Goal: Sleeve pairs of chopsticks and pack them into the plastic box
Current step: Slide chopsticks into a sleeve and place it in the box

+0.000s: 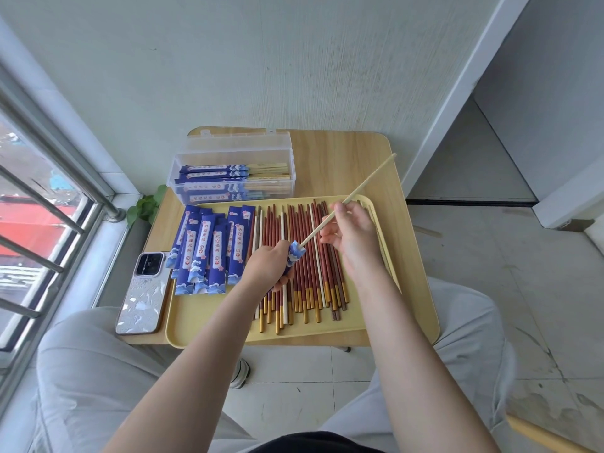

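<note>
My left hand is curled round a blue paper sleeve, its wave-printed mouth poking out above my fingers over the yellow tray. My right hand pinches a pale wooden chopstick between thumb and fingers; whether it is one stick or a pair I cannot tell. It is slim and light tan, slanting up to the right, and its lower tip sits right at the sleeve's mouth. Beneath both hands, loose chopsticks lie side by side in the tray: most are dark red with golden ends towards me, a few are white or pale. On the tray's left part is a fanned heap of empty sleeves, deep blue with a white label strip and red characters. Behind the tray, the clear plastic box stands with its lid up, holding sleeved pairs laid lengthwise, their pale ends sticking out to the right. A phone rests on the wooden table, just left of the tray.
</note>
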Action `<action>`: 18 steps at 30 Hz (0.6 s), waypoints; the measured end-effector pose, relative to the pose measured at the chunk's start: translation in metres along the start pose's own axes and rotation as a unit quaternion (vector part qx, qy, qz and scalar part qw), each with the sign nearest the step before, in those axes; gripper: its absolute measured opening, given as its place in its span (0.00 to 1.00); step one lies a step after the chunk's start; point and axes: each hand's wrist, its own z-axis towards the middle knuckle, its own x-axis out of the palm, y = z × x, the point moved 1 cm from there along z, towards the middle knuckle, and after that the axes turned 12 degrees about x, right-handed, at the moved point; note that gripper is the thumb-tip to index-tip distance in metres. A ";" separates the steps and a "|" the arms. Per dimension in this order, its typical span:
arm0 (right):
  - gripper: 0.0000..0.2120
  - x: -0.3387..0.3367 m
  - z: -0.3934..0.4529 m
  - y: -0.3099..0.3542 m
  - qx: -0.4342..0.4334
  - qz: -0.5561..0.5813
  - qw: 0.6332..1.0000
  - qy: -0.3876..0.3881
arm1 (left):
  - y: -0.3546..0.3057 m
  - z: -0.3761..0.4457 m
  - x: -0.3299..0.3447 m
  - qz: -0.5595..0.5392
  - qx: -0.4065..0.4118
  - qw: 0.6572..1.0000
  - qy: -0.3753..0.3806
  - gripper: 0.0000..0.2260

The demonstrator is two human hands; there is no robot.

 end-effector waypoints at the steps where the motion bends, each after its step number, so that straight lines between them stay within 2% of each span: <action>1: 0.08 0.001 -0.002 -0.001 0.018 -0.080 0.997 0.015 | -0.001 0.000 0.002 -0.006 0.011 1.000 0.006 0.16; 3: 0.13 0.002 -0.005 -0.004 0.068 -0.288 0.954 0.058 | -0.004 -0.002 0.004 -0.031 0.031 0.999 -0.002 0.17; 4: 0.16 0.002 -0.007 -0.005 0.096 -0.354 0.927 0.080 | -0.006 -0.002 0.004 -0.048 0.036 0.998 -0.010 0.17; 5: 0.20 0.001 -0.009 -0.005 0.118 -0.379 0.913 0.095 | -0.007 -0.003 0.004 -0.060 0.040 0.997 -0.016 0.18; 7: 0.25 -0.002 -0.009 -0.005 0.120 -0.385 0.910 0.091 | -0.007 -0.004 0.004 -0.071 0.034 0.997 -0.023 0.23; 8: 0.25 -0.004 -0.008 -0.004 0.106 -0.386 0.914 0.063 | -0.006 -0.004 0.004 -0.078 0.025 0.996 -0.027 0.27; 10: 0.22 -0.013 -0.003 -0.006 0.069 -0.405 0.910 -0.055 | -0.006 -0.006 0.007 -0.098 0.016 0.995 -0.029 0.30; 11: 0.21 -0.019 0.001 -0.008 0.051 -0.438 0.888 -0.129 | -0.006 -0.006 0.009 -0.104 0.018 0.994 -0.026 0.30; 13: 0.19 -0.033 0.005 -0.012 0.034 -0.545 0.803 -0.238 | -0.006 -0.006 0.013 -0.120 0.026 0.992 -0.014 0.28; 15: 0.18 -0.041 0.007 -0.018 0.046 -0.619 0.739 -0.261 | -0.004 -0.004 0.015 -0.160 0.032 0.987 -0.003 0.22; 16: 0.18 -0.044 0.008 -0.022 0.051 -0.633 0.728 -0.258 | -0.003 -0.003 0.016 -0.179 0.033 0.983 0.001 0.19; 18: 0.18 -0.046 0.009 -0.028 0.031 -0.632 0.733 -0.250 | -0.002 -0.002 0.018 -0.198 0.034 0.980 0.001 0.14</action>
